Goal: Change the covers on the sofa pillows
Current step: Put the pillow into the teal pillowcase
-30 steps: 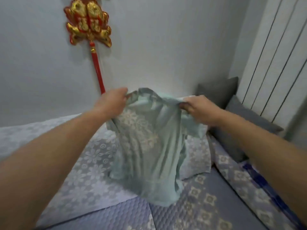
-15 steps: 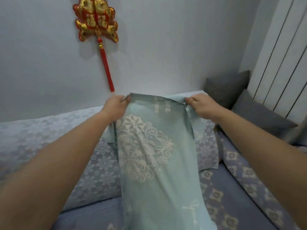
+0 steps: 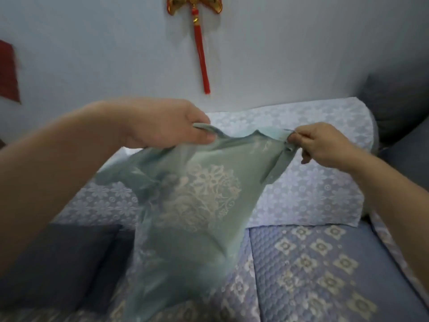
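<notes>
Cover (image 3: 197, 205) up in the air over the sofa (image 3: 325, 263)!
Left hand (image 3: 162, 126) and right hand (image 3: 325, 145) each pinch a top corner; light, floppy cloth, best held at the open hem.

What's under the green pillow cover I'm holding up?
Beneath the green pillow cover lie the patterned sofa seat and a dark cushion to its left. The part directly behind the cloth is hidden.

Two hands (image 3: 162, 126), one cover (image 3: 197, 201), two cushions (image 3: 58, 263).
</notes>
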Motion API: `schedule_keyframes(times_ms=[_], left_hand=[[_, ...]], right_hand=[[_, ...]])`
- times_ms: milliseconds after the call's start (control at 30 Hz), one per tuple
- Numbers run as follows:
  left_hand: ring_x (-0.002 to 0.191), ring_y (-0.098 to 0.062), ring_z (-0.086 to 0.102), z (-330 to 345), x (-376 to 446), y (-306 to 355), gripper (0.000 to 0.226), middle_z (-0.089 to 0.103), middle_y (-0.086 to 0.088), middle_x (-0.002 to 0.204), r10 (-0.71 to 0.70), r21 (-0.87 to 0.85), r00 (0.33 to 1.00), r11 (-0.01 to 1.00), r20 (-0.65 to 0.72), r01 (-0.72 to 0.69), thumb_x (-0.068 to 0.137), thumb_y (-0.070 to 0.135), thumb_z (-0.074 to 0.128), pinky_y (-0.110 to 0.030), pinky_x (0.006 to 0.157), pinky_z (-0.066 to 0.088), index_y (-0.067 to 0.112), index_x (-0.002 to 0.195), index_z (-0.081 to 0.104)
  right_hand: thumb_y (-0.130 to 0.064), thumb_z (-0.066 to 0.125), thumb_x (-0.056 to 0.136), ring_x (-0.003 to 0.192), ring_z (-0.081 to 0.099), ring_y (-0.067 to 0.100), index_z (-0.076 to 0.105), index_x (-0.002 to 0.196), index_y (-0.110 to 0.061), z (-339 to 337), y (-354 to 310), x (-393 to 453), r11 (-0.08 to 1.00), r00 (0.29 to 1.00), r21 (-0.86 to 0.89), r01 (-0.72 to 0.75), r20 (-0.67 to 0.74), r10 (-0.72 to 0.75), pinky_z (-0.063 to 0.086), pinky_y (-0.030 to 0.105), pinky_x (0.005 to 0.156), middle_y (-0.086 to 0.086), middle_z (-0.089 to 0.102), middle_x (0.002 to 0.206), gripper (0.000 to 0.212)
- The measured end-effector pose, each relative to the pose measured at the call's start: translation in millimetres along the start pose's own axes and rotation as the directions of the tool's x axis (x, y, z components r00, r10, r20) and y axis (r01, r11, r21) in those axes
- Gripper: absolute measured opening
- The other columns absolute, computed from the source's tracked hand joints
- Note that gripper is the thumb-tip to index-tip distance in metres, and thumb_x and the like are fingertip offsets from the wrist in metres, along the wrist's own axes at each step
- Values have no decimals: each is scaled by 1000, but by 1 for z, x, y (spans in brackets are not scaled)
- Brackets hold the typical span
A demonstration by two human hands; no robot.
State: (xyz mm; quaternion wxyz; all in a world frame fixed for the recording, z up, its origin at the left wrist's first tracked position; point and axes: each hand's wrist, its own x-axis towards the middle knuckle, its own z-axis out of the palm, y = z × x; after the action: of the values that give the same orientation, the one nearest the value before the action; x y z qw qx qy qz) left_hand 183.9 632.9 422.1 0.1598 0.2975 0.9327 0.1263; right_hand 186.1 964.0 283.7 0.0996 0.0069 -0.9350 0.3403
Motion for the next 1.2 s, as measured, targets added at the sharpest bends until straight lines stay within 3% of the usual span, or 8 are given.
schedule_keyframes(times_ms=[100,200,300,600,800,967,1100,1200], left_hand=[[81,-10,75,29,-11,43,26,78,4,91,140,-263,951,962,276,-65,88,48,73,-32,77,62,27,102,68],[93,-30,76,42,4,37,23,78,-12,97,278,-595,948,792,153,-136,86,37,71,-37,79,62,20,102,72],[94,-42,73,102,75,21,22,74,-21,98,130,-787,990,616,55,-38,95,30,63,-45,84,60,12,105,70],[82,-23,60,414,153,-84,15,63,-17,113,-406,-440,737,610,541,659,99,21,64,-33,76,45,15,112,63],[101,-28,64,502,137,-150,71,57,-14,132,-504,-20,625,769,596,639,92,46,64,-32,84,51,19,152,37],[115,-39,58,526,159,-187,64,46,-19,142,-494,-27,760,831,423,555,94,48,51,-45,98,50,23,152,38],[112,-44,57,537,197,-251,53,57,-24,127,-522,-97,814,824,256,559,95,51,43,-51,97,49,19,138,48],[133,-39,47,548,219,-315,78,47,-18,149,-522,-135,795,803,308,580,87,72,37,-51,113,39,27,151,37]], right_hand=[[2,59,96,59,69,5,74,80,-13,4,87,-58,981,957,31,-194,226,182,59,26,68,-5,73,65,27],[17,59,88,67,65,9,72,62,-17,28,191,-106,860,860,63,-506,113,497,53,15,67,3,76,77,45],[10,58,92,89,61,28,71,79,-10,62,289,-172,568,571,56,-821,44,820,52,20,69,22,71,112,28],[-19,53,103,81,58,23,59,114,-9,171,310,-329,82,142,199,-977,313,939,44,35,74,12,59,98,16],[-42,61,97,113,55,27,42,147,-17,262,270,-363,120,101,-8,-993,487,867,47,32,90,15,43,145,59],[-32,58,96,127,47,31,56,134,-11,335,241,-285,388,371,-51,-920,207,905,38,34,105,11,50,137,44],[-33,58,94,113,61,36,56,128,-1,387,236,-219,-49,22,213,-976,318,948,49,40,96,20,63,124,47],[-16,61,93,94,69,32,68,110,-1,415,213,-196,-118,172,479,-870,519,837,54,36,80,26,70,110,24]])
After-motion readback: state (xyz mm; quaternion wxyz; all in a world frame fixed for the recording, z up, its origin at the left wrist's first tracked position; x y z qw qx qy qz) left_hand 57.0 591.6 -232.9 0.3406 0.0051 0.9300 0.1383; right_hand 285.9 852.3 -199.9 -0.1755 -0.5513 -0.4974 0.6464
